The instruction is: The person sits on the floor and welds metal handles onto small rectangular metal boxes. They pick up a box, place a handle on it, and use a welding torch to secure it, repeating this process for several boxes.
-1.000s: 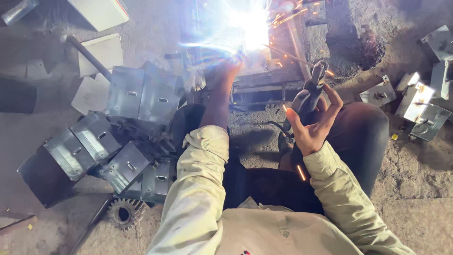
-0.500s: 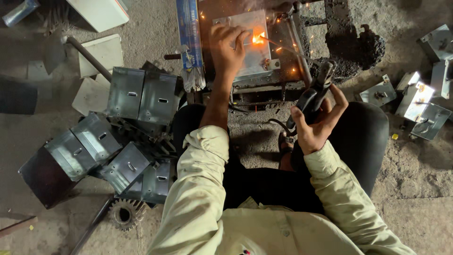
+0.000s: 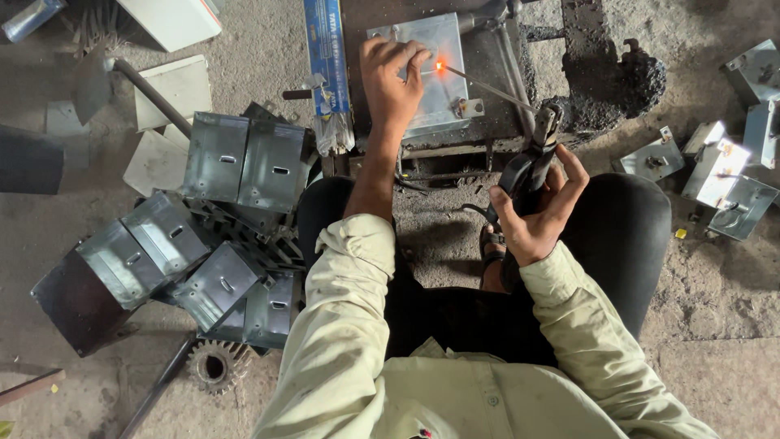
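Observation:
My right hand (image 3: 536, 213) grips a black welding electrode holder (image 3: 528, 162). Its thin rod (image 3: 486, 88) reaches up and left to a glowing orange spot on a flat grey metal box (image 3: 443, 57) that lies on a dark work stand. My left hand (image 3: 388, 77) rests on that box, fingers pressed on its top just left of the glowing spot. Both arms wear pale yellow sleeves.
A heap of bent grey metal boxes (image 3: 203, 236) lies at my left. More boxes (image 3: 731, 179) sit at the right. A blue packet of welding rods (image 3: 327, 65) lies beside the stand. A rusty gear (image 3: 215, 366) and a pipe (image 3: 150, 93) are on the dirt floor.
The bright welding arc has gone out, leaving a small orange glow. My left hand stayed on the box and my right hand still holds the holder.

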